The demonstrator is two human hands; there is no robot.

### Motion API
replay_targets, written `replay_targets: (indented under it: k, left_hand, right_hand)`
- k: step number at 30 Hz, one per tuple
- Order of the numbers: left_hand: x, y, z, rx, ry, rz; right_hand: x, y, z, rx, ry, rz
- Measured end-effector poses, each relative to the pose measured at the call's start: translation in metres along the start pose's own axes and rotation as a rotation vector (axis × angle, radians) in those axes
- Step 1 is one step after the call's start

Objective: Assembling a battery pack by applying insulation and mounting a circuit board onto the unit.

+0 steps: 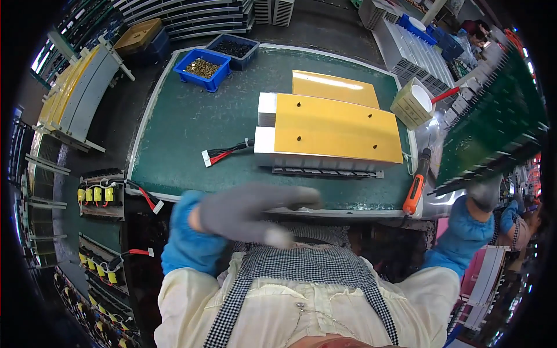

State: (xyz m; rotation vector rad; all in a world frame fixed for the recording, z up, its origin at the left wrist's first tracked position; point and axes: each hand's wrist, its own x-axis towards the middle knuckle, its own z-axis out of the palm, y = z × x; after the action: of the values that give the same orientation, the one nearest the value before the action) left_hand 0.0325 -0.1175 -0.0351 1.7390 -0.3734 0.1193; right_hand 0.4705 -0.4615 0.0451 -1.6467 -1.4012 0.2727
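Note:
My left hand (249, 211), in a grey glove, hovers before the table's near edge. Its fingers are apart and nothing is in it. Off to the right, my right hand (484, 194) grips the lower edge of a large green circuit board (493, 124), which is tilted and blurred by motion. On the table stands a metal-finned block topped by a yellow sheet (336, 127) with several dark screws standing in it. A second yellow sheet (333, 86) lies behind it. From the block's left side runs a red and black cable with a white connector (223, 153).
An orange electric screwdriver (416, 188) lies at the green table's (180, 133) right edge, below a tape-like roll (415, 103). A blue bin (203, 69) of small brass-coloured parts and a grey bin (234, 51) of dark parts stand far left. Another person (476, 32) is far right.

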Motion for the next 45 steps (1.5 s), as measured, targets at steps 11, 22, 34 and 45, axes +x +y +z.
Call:
replay_targets:
  k: [11, 22, 34, 45]
  left_hand:
    - [0.045, 0.026, -0.096, 0.894, 0.482, 0.012]
    - [0.066, -0.027, -0.102, 1.048, 0.155, -0.309]
    - [0.065, -0.033, -0.102, 1.063, 0.105, -0.359]
    - [0.079, -0.028, -0.095, 1.151, 0.014, -0.457]
  right_hand:
    - [0.171, -0.089, 0.192, -0.677, -0.660, -0.340]
    - [0.185, -0.061, 0.219, -0.693, -0.857, -0.295]
    - [0.188, -0.050, 0.219, -0.658, -0.894, -0.288]
    - [0.177, -0.034, 0.214, -0.631, -0.830, -0.322]
